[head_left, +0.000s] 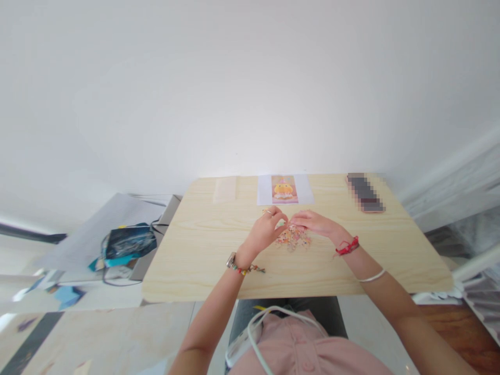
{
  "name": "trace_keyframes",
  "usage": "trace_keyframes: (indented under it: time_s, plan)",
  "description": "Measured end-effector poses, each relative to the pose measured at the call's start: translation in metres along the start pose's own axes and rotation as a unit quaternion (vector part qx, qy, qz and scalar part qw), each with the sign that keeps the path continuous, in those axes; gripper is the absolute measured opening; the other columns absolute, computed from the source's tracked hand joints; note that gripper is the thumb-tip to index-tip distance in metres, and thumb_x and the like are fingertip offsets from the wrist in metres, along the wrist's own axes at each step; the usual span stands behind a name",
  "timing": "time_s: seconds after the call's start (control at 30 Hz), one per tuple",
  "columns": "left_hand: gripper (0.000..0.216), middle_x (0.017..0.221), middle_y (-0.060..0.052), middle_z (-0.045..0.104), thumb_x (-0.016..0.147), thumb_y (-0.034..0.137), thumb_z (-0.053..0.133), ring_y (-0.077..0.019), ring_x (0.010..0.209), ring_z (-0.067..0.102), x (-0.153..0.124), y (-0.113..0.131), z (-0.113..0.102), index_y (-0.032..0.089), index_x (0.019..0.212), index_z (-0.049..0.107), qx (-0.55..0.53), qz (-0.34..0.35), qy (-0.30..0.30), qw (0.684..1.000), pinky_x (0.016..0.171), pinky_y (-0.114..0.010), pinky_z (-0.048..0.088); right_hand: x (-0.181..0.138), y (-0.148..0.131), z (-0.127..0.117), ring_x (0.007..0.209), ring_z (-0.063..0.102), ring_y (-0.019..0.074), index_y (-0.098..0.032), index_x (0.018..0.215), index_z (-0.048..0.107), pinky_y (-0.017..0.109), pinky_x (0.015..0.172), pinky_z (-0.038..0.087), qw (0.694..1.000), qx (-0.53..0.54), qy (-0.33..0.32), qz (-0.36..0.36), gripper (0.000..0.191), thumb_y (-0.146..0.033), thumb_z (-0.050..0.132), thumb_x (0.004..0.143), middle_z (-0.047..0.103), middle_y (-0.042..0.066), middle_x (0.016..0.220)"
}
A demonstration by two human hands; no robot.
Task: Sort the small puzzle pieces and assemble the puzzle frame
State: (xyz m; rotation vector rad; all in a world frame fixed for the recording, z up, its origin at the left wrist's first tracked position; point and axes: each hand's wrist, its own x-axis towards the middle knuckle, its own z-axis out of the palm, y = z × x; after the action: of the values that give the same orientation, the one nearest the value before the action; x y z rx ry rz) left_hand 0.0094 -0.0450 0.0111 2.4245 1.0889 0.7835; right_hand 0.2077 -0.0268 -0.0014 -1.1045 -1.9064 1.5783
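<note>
A loose pile of small multicoloured bead-like pieces (294, 239) lies on the pale wooden table (211, 250). My left hand (266, 229) curves over its left side, thumb and fingers closed toward each other at the tips. From the right, my right hand (318, 224) reaches across the far edge of the heap with its fingers held together. The fingertips of both hands nearly meet above the pieces. Whatever is between them is too small to make out. Behind the hands, a white sheet (264, 191) bears a printed picture (284, 190) of a yellow figure.
A pale translucent rectangle (225, 189) lies at the table's back left, and a pixelated dark phone-like object (365, 192) at its back right. A dark bag (130, 242) with cords rests on a lower surface to the left. The wall (250, 94) rises behind the table.
</note>
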Motion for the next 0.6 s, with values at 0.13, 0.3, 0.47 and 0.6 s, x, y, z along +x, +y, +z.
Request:
trace_keyframes:
  time_s: [0.13,0.3,0.47,0.6]
  plan:
    - [0.011,0.087,-0.003,0.049,0.075,0.017,0.056,-0.0132,0.075,0.052,-0.003,-0.004,0.002,0.019,0.086,0.055,-0.001,-0.049,0.019,0.999,0.069,-0.027,0.046,-0.006,-0.008,0.007,0.060,0.045,0.0100,-0.016,0.097,0.058,0.024,0.056,0.038,0.969,-0.168,0.155,-0.091,0.031,-0.036,0.059,0.073,0.054,0.003,0.085]
    - [0.013,0.087,-0.002,0.048,0.073,0.014,0.056,-0.0132,0.076,0.052,-0.007,-0.008,0.006,0.019,0.084,0.055,0.001,-0.080,0.032,0.996,0.070,-0.027,0.046,-0.006,-0.015,0.020,0.073,0.051,0.0136,-0.019,0.093,0.058,0.028,0.069,0.042,0.912,-0.334,0.169,-0.166,0.017,-0.025,0.055,0.078,0.053,0.005,0.091]
    - [0.011,0.086,-0.002,0.049,0.073,0.014,0.056,-0.0132,0.075,0.053,-0.007,-0.010,0.002,0.019,0.083,0.055,0.010,-0.084,0.037,0.996,0.070,-0.028,0.046,0.000,-0.017,0.026,0.081,0.053,0.0159,-0.019,0.086,0.058,0.029,0.073,0.043,0.885,-0.393,0.177,-0.174,0.009,-0.021,0.052,0.080,0.052,0.005,0.089]
    - [0.011,0.087,-0.003,0.049,0.073,0.013,0.054,-0.0143,0.079,0.054,-0.005,-0.017,-0.001,0.018,0.083,0.055,0.021,-0.092,0.042,0.995,0.072,-0.028,0.046,0.011,-0.016,0.027,0.081,0.053,0.0158,-0.018,0.088,0.058,0.028,0.072,0.043,0.880,-0.414,0.169,-0.162,0.010,-0.021,0.053,0.080,0.052,0.005,0.090]
